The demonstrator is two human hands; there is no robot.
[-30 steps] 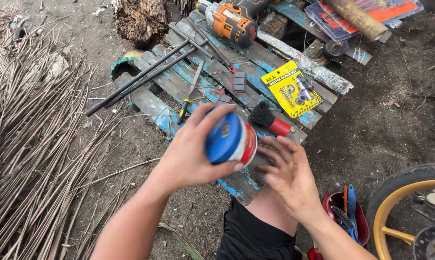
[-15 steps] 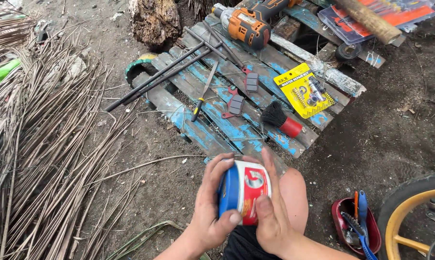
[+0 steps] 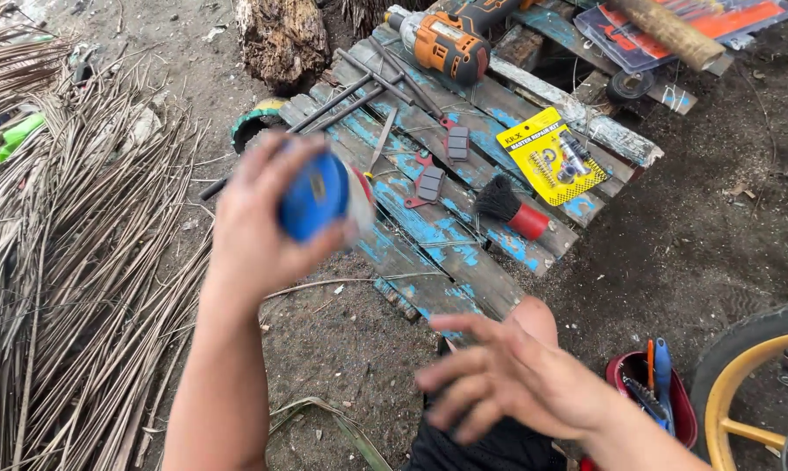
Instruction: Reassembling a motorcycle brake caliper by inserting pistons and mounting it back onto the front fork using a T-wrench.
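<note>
I see a small round tub with a blue lid (image 3: 317, 194), blurred, raised above the dirt ground at the near-left edge of a worn pallet of blue-painted planks (image 3: 463, 249). My left hand (image 3: 256, 227) holds it, fingers wrapped around its side, lid facing me. My right hand (image 3: 507, 384) hovers lower, above my knee, well apart from the tub, fingers spread wide and holding nothing; it is blurred too.

On the pallet just beyond the tub lie two brake pads (image 3: 429, 183), a thin screwdriver-like tool (image 3: 382, 144), and long dark metal rods (image 3: 324, 109). A black brush with a red handle (image 3: 514, 209) lies to the right, near a yellow blister pack of small parts (image 3: 551, 157). An orange and black cordless drill (image 3: 446, 42) rests at the far end of the pallet.

At the lower right, a red container holding tools (image 3: 660, 397) stands beside a wheel with a yellow rim (image 3: 734, 392). Dry palm fronds (image 3: 71, 262) cover the ground on the left, and a tree stump (image 3: 282, 35) stands at the top.
</note>
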